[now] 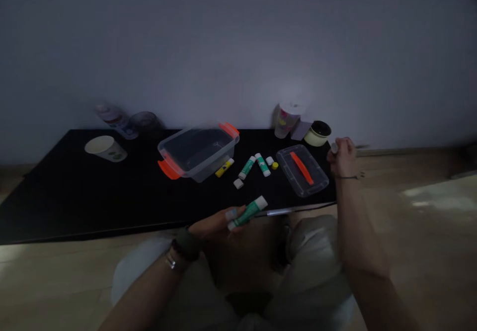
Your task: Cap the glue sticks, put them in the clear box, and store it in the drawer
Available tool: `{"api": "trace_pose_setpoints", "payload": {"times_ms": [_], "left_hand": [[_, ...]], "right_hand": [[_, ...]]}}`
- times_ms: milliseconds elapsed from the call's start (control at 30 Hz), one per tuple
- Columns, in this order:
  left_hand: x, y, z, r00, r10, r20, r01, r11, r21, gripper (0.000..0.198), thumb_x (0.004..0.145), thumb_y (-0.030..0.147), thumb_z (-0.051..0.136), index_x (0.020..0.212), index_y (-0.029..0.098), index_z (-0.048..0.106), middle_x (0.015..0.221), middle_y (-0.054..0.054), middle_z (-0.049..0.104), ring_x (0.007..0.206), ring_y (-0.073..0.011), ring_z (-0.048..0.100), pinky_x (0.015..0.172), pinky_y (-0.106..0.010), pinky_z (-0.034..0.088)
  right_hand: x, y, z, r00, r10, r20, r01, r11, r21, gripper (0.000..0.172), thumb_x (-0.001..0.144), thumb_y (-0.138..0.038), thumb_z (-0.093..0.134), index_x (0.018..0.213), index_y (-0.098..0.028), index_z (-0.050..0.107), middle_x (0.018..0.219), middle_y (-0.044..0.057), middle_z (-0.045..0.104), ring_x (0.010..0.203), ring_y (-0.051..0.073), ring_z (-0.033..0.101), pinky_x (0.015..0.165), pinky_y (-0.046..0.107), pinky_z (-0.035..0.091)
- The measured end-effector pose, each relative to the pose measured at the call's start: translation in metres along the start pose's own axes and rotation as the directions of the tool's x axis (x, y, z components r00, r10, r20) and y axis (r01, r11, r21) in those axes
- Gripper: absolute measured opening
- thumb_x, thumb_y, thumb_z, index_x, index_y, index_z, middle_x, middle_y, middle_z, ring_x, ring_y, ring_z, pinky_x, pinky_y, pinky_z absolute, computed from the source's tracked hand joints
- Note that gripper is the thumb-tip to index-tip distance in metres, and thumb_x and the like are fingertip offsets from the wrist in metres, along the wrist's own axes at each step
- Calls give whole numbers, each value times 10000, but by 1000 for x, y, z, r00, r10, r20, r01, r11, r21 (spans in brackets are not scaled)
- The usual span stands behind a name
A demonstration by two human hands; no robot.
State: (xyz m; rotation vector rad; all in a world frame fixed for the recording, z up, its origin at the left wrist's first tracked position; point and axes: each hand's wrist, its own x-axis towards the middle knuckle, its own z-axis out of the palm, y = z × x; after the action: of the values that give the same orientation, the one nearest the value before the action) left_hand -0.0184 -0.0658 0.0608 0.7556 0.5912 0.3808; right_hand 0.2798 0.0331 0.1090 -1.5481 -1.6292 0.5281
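Note:
My left hand (219,223) is closed around a green glue stick (249,213), tilted with its white end up, in front of the table edge. Raised at the right end of the table, my right hand (343,156) pinches a small whitish cap (334,147); blur softens its outline. Two more green glue sticks (247,167) lie on the table, near a yellow glue stick (224,168). Around them are a yellow cap (275,165) and two white caps (238,184). A clear lid with an orange handle (301,168) lies flat, left of my right hand.
On the black table (122,197) stands a clear plastic box with orange clips (199,169). A paper cup (106,149), a bottle (117,121) and a dark round container (145,124) are at the left. Along the wall stand a plastic cup (285,121) and a cream pot (317,134).

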Motion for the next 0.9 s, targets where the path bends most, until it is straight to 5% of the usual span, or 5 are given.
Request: {"api": "trace_pose_setpoints", "payload": {"times_ms": [133, 233, 333, 567, 900], "left_hand": [[24, -8, -15, 932, 99, -349, -128, 990, -60, 520, 823, 646, 653, 938, 142, 600, 616, 38, 486, 506, -71, 412, 495, -205, 349], [49, -13, -30, 832, 132, -539, -150, 989, 11, 498, 854, 646, 601, 947, 160, 548, 643, 41, 515, 498, -75, 452, 506, -208, 395], [60, -13, -41, 761, 139, -633, -58, 987, 147, 411, 912, 582, 549, 990, 180, 513, 730, 27, 579, 549, -80, 539, 555, -207, 448], [74, -11, -49, 796, 169, -581, 84, 920, 383, 353, 916, 473, 567, 1118, 191, 502, 934, -41, 682, 722, -135, 669, 612, -227, 493], [90, 9, -39, 676, 562, -476, 502, 122, 856, 424, 994, 438, 446, 1265, 136, 566, 1132, -209, 686, 1021, -329, 676, 807, -387, 493]], "right_hand": [[-9, 1, 21, 983, -55, 177, 82, 985, -152, 232, 908, -418, 565, 866, -192, 589, 701, -16, 597, 605, 123, 543, 564, 218, 425], [-34, -10, 75, 828, -21, 561, 263, 897, -354, 250, 865, -338, 655, 1065, -199, 599, 944, 51, 695, 851, 191, 656, 707, 261, 460], [-46, -18, 105, 745, 90, 661, 352, 789, -504, 313, 888, -280, 615, 1188, -201, 570, 1141, 101, 687, 1045, 242, 652, 758, 285, 468], [-36, -21, 91, 849, 60, 525, 256, 822, -508, 295, 985, -396, 515, 1179, -183, 579, 1180, 101, 685, 1108, 230, 635, 818, 290, 463], [-35, -21, 82, 856, 92, 508, 216, 830, -514, 202, 979, -351, 528, 1044, -196, 638, 1050, 80, 727, 983, 211, 671, 722, 264, 416]]}}
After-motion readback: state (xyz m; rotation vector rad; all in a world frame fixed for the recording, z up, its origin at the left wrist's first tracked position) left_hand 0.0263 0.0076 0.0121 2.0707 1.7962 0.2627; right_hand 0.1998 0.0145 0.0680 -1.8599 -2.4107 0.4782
